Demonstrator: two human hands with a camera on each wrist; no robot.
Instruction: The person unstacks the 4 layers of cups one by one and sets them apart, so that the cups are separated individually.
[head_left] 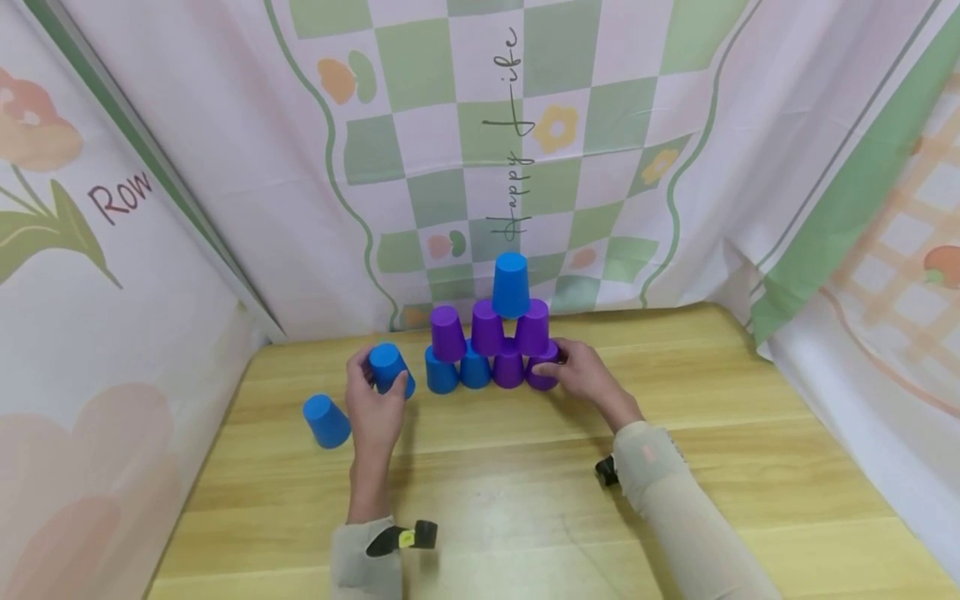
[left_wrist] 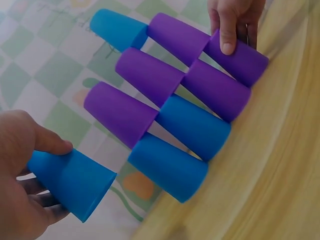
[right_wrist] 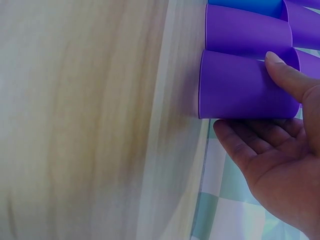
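My left hand (head_left: pixel 377 417) grips an upside-down blue cup (head_left: pixel 387 367), thumb on one side and fingers on the other. In the left wrist view, this held cup (left_wrist: pixel 72 184) is apart from the stack. The stack has a bottom row of blue and purple cups, three purple cups (head_left: pixel 447 335) above, and one blue cup (head_left: pixel 512 286) on top, bridging the middle and right ones. My right hand (head_left: pixel 588 379) holds the rightmost bottom purple cup (right_wrist: pixel 245 87), its thumb across the front and its fingers along the outer side.
Another blue cup (head_left: pixel 327 422) stands upside down on the wooden table (head_left: pixel 495 500), left of my left hand. A patterned cloth (head_left: pixel 427 125) hangs right behind the stack, with more cloth along both sides.
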